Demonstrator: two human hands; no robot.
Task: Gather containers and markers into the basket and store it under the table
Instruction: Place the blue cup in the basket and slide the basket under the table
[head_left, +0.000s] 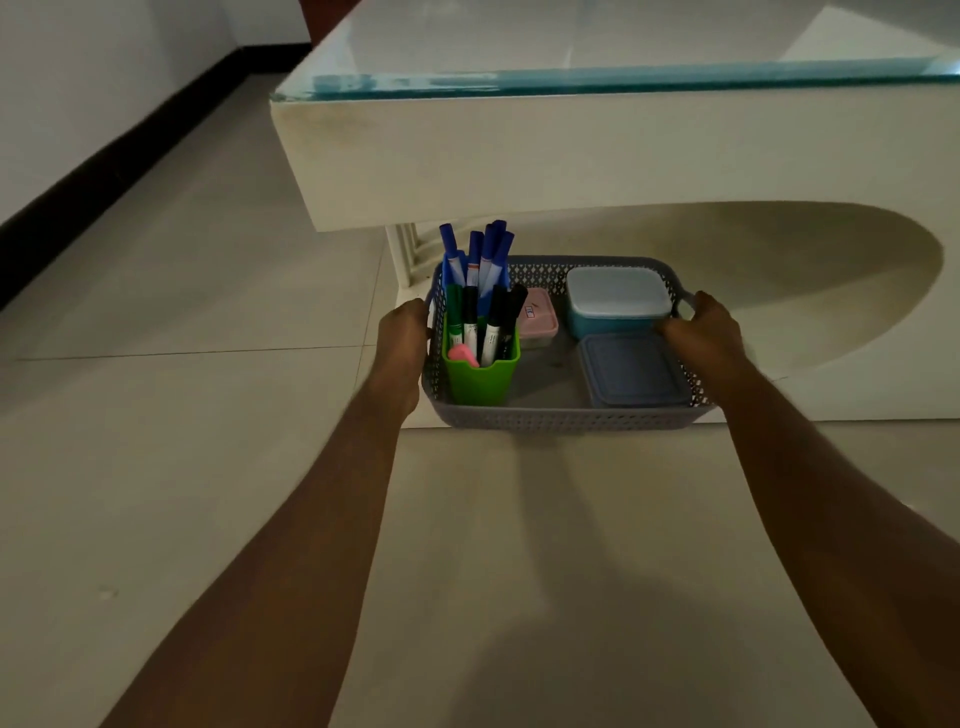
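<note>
Both arms stretch forward. Left hand (402, 332) and right hand (706, 327) each curl around an end handle of the grey perforated basket (561, 418) held between them, just below the table (519, 156) edge.

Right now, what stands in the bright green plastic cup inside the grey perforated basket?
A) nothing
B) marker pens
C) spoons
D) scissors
B: capped marker pens stand in the green plastic cup, at the left end of the grey perforated basket.

markers (480, 291) in basket (566, 415), under table (519, 156)
</note>
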